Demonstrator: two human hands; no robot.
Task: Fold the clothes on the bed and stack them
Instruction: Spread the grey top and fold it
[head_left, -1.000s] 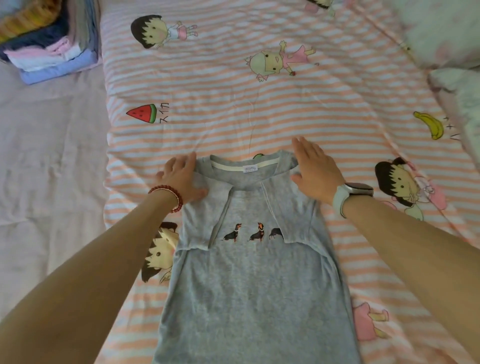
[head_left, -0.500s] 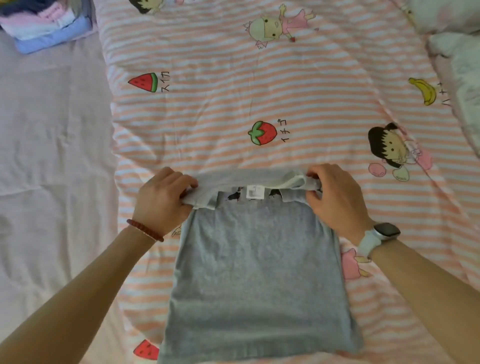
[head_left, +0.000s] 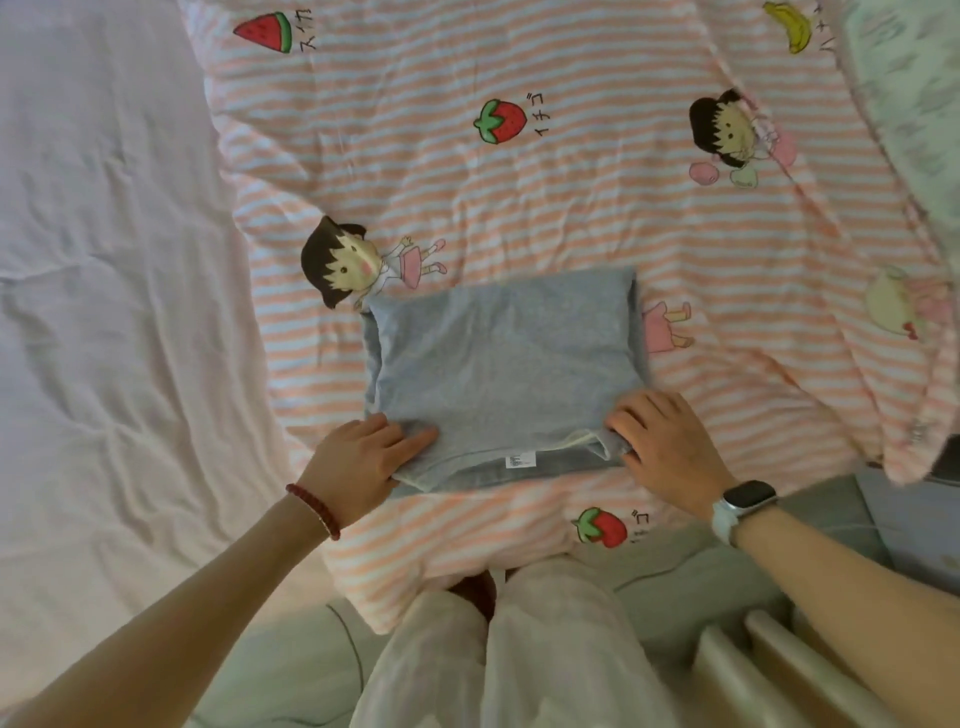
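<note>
— Folded in half now: both hands have pulled the shirt's collar edge down onto its hem.
— Any writing?
— White tag at the near edge, print too small to read. Japanese characters beside the quilt's strawberry.
— Fingers?
— Left hand pinches the near-left corner, thumb on top; right hand curls around the near-right corner.
— Surface?
— Striped cartoon quilt on a bed, pale sheet left.
</note>
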